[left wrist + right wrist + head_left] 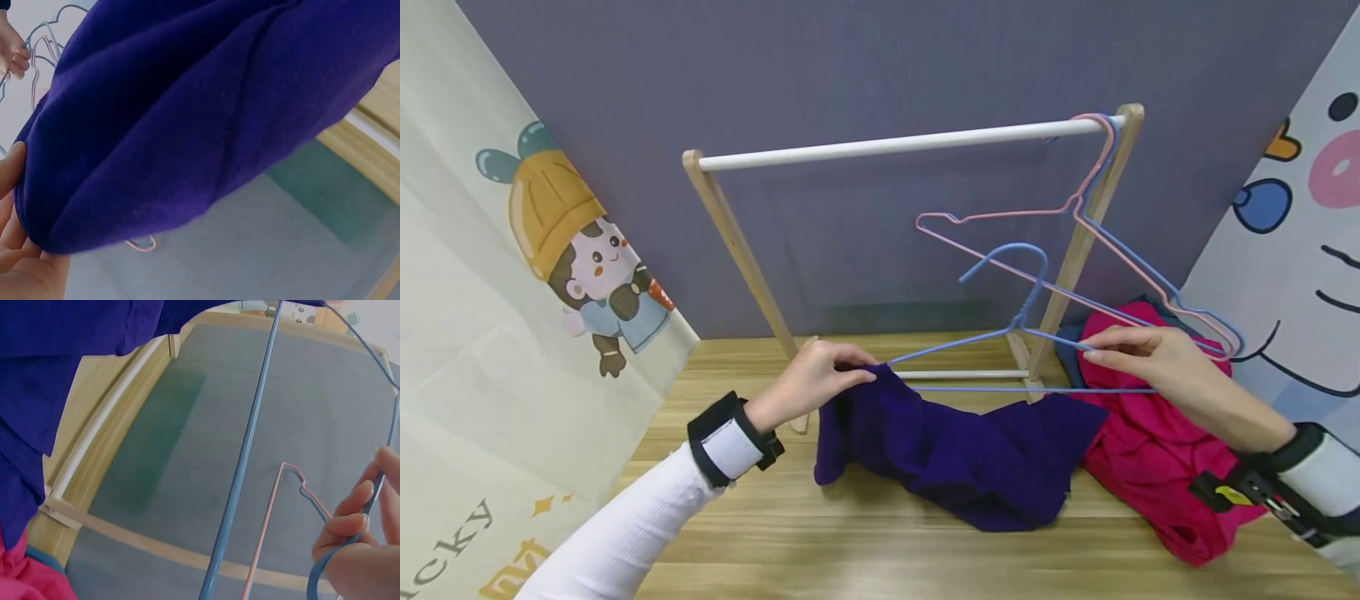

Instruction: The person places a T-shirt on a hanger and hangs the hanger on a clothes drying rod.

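Observation:
A dark purple piece of clothing (955,450) hangs in folds over the wooden surface. My left hand (812,379) pinches its upper left edge, where the left end of a blue hanger (1019,321) goes in under the cloth. The right hand (1157,358) grips the hanger's right shoulder between thumb and fingers, and the hook points up and to the left. In the left wrist view, the purple cloth (156,125) hides the hanger's end. The hanger's long bottom bar (240,469) runs bare across the right wrist view.
Behind stands a wooden rack with a white rod (880,148). A pink hanger (1015,213) and another blue hanger (1138,248) hang at its right end. Bright pink clothing (1172,500) lies at the right, over dark blue cloth (1070,350). Printed curtains flank both sides.

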Demonstrator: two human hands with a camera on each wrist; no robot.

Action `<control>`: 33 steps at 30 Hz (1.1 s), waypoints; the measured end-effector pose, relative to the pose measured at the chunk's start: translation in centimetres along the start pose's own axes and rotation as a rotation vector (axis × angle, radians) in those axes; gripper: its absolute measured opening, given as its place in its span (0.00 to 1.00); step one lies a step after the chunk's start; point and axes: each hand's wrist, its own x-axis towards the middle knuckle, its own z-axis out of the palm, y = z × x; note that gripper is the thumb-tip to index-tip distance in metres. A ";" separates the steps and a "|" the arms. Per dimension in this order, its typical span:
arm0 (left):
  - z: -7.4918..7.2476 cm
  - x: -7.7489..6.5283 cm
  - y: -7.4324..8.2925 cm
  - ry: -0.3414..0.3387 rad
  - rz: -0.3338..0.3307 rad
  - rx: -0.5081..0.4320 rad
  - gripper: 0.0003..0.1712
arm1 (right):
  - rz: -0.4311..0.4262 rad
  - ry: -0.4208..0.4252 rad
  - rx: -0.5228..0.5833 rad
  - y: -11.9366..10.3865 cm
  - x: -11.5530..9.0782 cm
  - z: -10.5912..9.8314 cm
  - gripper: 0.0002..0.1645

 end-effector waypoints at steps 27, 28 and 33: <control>1.1 1.2 1.0 0.004 0.013 -0.061 0.07 | -0.138 -0.021 0.082 -2.8 1.5 6.3 0.17; 1.1 1.3 1.1 0.004 0.013 -0.062 0.07 | -0.134 -0.022 0.079 -2.8 1.6 6.5 0.18; 1.2 1.5 1.4 0.020 -0.005 -0.022 0.07 | -0.143 -0.024 0.060 -3.2 1.9 7.4 0.18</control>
